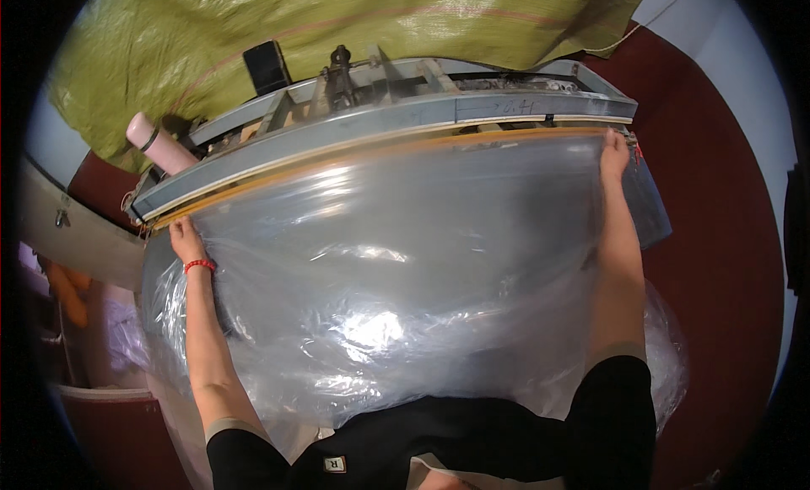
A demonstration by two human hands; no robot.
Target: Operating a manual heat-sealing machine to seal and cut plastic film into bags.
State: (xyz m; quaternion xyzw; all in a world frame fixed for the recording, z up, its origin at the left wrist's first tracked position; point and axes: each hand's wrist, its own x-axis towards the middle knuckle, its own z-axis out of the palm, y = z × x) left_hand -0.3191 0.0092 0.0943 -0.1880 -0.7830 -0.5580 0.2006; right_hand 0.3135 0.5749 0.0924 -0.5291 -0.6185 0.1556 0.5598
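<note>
A wide sheet of clear plastic film is stretched between my hands, its far edge along an orange strip on a long metal-framed machine. My left hand, with a red bead bracelet at the wrist, pinches the film's far left corner close to the strip. At the far right corner my right hand is closed on the film's edge, just below the end of the strip. The near part of the film hangs wrinkled and shiny between my forearms and against my body.
The machine's grey metal bar runs above the strip. Behind it stand a pink bottle and a dark phone-like slab. A yellow-green woven sheet covers the back. An open cabinet with bagged items is at left.
</note>
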